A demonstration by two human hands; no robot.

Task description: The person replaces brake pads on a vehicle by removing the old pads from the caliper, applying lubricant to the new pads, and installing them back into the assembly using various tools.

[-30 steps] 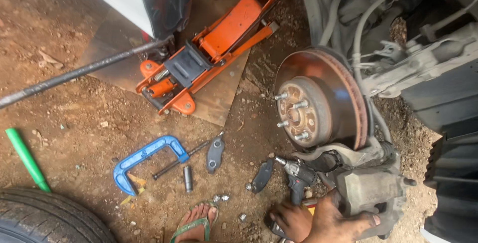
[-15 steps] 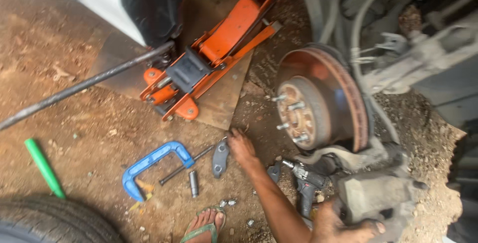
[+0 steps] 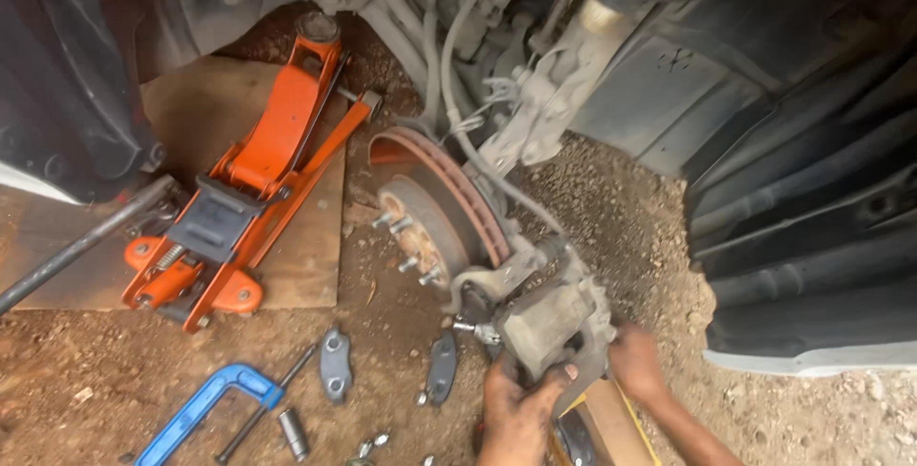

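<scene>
Grey cast metal, the brake caliper (image 3: 554, 323) hangs just beside the rusty brake disc (image 3: 435, 222), low at the wheel hub. I judge it heavy, stiff and greasy, so I would take it by the thick body, not by the rubber hose (image 3: 478, 156). My left hand (image 3: 516, 409) is clamped on its lower edge, and my right hand (image 3: 635, 361) presses its far side. Two brake pads (image 3: 336, 363) lie on the dirt nearby, with the orange floor jack (image 3: 253, 203) further left.
</scene>
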